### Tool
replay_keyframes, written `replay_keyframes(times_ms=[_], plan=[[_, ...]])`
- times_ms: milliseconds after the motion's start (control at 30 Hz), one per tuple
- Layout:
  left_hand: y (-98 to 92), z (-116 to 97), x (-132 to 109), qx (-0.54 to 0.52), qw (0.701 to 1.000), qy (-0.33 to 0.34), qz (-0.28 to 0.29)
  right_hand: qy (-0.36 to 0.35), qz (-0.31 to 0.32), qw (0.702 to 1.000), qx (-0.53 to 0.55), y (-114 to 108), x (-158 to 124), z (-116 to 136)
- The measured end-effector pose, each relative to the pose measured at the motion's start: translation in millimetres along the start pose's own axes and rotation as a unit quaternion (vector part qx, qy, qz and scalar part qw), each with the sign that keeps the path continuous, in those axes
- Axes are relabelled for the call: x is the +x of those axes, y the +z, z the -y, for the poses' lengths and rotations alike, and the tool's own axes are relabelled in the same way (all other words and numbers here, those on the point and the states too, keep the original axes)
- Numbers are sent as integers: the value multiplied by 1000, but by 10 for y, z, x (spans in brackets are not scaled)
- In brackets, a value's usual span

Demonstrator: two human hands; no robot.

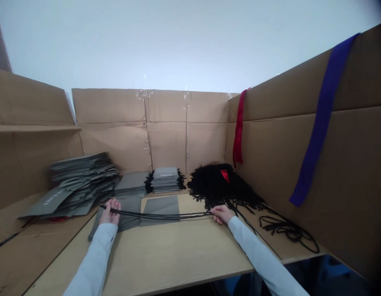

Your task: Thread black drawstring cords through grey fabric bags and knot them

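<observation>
My left hand point(110, 211) and my right hand point(221, 213) are both closed on a bundle of black cords point(159, 214), stretched taut between them just above the cardboard tabletop point(166, 255). The cords pass over a flat grey paper bag point(159, 209) lying in front of me. Just beyond my right hand is a big heap of black cords point(218, 185) with a red piece on top. Both arms wear pale long sleeves.
A tall messy stack of flat grey bags point(79, 181) stands at the left, and a smaller stack with cord handles point(166, 179) sits at the back. Loose cords point(286, 230) trail right. Cardboard walls enclose the space; a red ribbon point(239, 131) and purple ribbon point(320, 119) hang on the right wall.
</observation>
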State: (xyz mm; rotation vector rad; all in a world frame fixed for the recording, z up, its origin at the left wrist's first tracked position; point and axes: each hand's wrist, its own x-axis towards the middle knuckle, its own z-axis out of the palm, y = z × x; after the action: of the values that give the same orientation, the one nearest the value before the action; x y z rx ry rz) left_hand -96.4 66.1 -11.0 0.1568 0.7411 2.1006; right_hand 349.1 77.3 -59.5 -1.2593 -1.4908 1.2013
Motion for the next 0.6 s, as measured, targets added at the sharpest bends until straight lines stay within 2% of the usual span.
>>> replay_keyframes(times_ms=[133,200,300,367,467,600], plan=[[-15,4,1,-7,1000,-1,1,8,-9,996,-92,-20,11,29],[-11,16,-7,-1,1000,-4,-2,-11,-73,985,-155,-68,97,86],[17,45,-42,16,1000,-3,-7,-34,-221,940,-257,-181,349,237],[43,58,-85,23,1000,4,-14,44,-271,915,-297,-247,555,345],[77,55,-153,26,999,10,-23,148,-299,879,-341,-277,806,449],[95,35,-185,26,1000,4,-11,175,-318,863,-351,-241,897,464]])
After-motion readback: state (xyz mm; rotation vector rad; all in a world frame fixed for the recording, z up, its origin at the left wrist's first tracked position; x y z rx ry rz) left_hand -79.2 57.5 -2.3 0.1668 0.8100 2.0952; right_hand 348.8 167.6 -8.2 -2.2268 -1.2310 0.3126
